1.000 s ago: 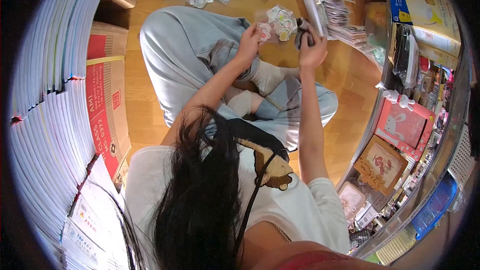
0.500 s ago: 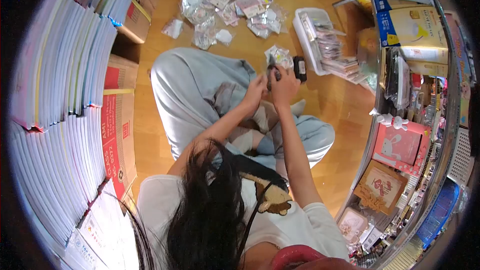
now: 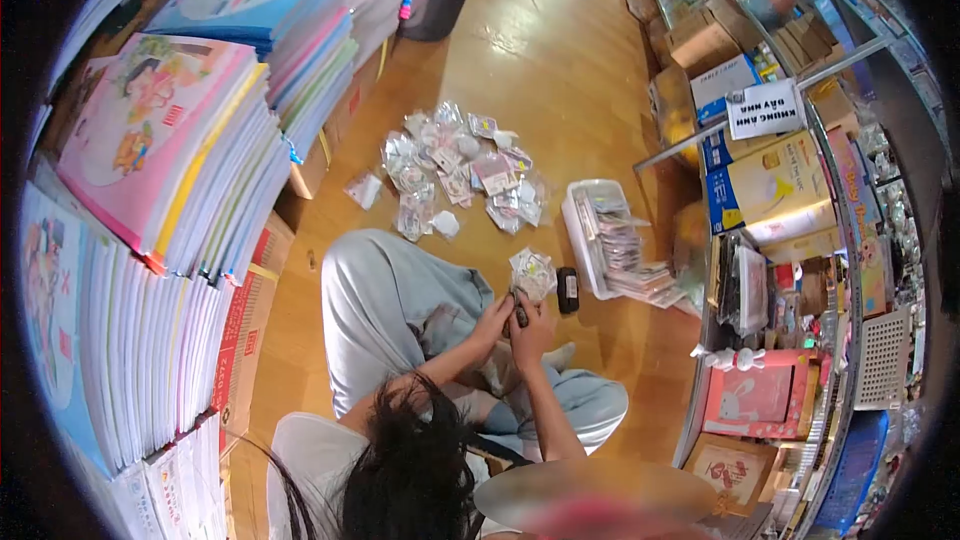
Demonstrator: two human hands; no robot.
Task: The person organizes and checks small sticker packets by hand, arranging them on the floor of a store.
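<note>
My right hand (image 3: pixel 533 330) is closed around a small dark object (image 3: pixel 520 315). My left hand (image 3: pixel 492 324) is beside it, fingers closed at the same object. Just beyond the fingertips lies a clear packet with pale contents (image 3: pixel 533 274). To its right a black block with a white label (image 3: pixel 568 290) rests on the floor. A loose pile of small clear packets (image 3: pixel 455 170) is spread farther out. Right of the pile stands a white plastic tray (image 3: pixel 577 245) with a row of flat packets (image 3: pixel 618 240), some spilling over its near right side.
Tall stacks of books and booklets (image 3: pixel 150 140) line the left side, with red and brown cartons (image 3: pixel 240 340) beside them. Shelves on the right hold boxes (image 3: pixel 775 190), a pink rabbit box (image 3: pixel 755 395) and a blue basket (image 3: pixel 853 470). My crossed legs (image 3: pixel 390 310) frame the hands.
The view has tilted upward, showing more floor and shelving beyond the pile. My left hand has come closer to my right hand, and both now meet at the dark object.
</note>
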